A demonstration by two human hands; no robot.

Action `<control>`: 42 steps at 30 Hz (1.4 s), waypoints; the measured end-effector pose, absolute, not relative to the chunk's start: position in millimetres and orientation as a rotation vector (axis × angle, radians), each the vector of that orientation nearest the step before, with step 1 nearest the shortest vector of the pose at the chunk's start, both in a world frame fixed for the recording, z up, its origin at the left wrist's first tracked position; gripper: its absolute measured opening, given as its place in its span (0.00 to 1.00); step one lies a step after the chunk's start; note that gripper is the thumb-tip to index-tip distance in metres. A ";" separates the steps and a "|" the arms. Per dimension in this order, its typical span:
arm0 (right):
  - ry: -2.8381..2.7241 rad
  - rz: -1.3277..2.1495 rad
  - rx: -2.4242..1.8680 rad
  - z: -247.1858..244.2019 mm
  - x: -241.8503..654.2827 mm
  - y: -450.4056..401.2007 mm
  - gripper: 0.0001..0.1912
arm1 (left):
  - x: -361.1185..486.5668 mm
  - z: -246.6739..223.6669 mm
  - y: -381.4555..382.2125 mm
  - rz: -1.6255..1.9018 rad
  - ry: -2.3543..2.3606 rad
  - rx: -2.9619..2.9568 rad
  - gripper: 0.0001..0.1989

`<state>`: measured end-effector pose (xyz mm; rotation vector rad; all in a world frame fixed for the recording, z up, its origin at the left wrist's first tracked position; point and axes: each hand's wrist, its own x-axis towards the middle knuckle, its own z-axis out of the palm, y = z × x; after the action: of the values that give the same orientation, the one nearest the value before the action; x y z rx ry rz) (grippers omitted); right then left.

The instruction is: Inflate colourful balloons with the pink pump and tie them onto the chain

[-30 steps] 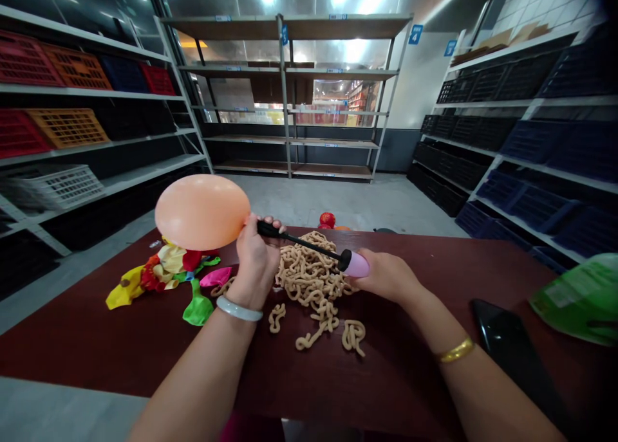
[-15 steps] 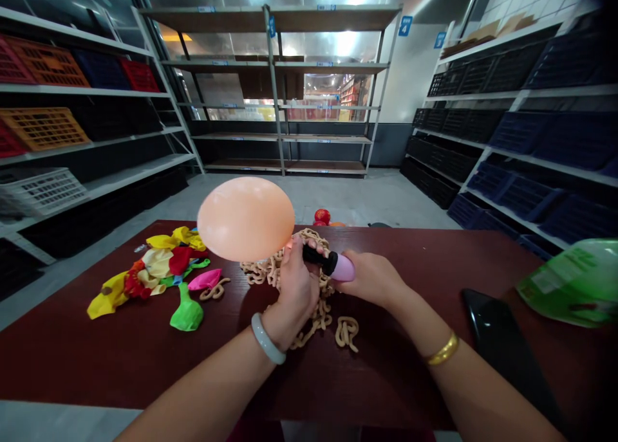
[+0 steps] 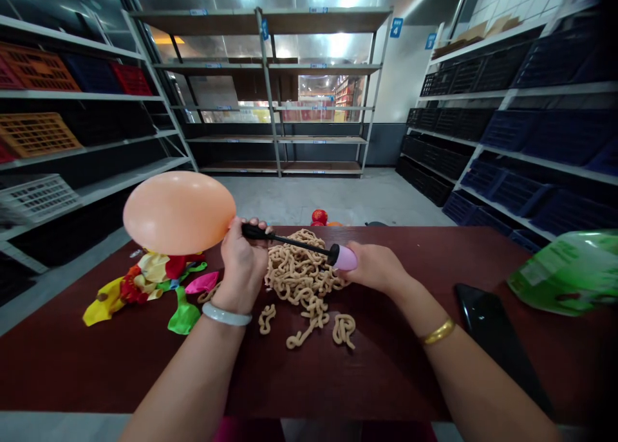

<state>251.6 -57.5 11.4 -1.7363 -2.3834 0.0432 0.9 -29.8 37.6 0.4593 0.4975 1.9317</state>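
An inflated peach balloon (image 3: 178,211) hangs over the table's left part, its neck at the fingers of my left hand (image 3: 245,252). That hand is closed round the balloon's neck and the black end of a hand pump (image 3: 255,232). My right hand (image 3: 374,266) grips the pump's pink-purple body, and a thin black rod shows between the two hands. Under the rod lies a heap of beige, curly, rope-like pieces (image 3: 294,268), with a few small pieces apart in front of it. Left of my left wrist are uninflated balloons, among them a green one (image 3: 183,313) and a yellow one (image 3: 103,302).
The dark red table (image 3: 386,365) holds a black phone (image 3: 497,339) and a green plastic package (image 3: 564,271) at the right. Red round objects (image 3: 319,217) show past the far edge. Shelves (image 3: 270,139) with crates stand around the room.
My left hand has moved left with the balloon and the pump's black end, away from my right hand. The rod now shows between them, and more of the beige heap is visible.
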 end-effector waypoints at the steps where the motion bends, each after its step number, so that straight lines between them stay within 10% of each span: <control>1: -2.385 0.022 -1.736 11.2 254.2 -56.4 0.19 | -0.4 38.3 -29.6 1.932 0.491 0.459 0.08; 42: -2.423 0.078 -1.715 8.9 255.9 -57.5 0.21 | 38.5 17.3 -36.8 1.847 0.439 0.521 0.10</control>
<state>255.9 -57.5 8.9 -1.7148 -2.4232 0.0776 38.5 -36.8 17.3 0.5210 0.4395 1.8469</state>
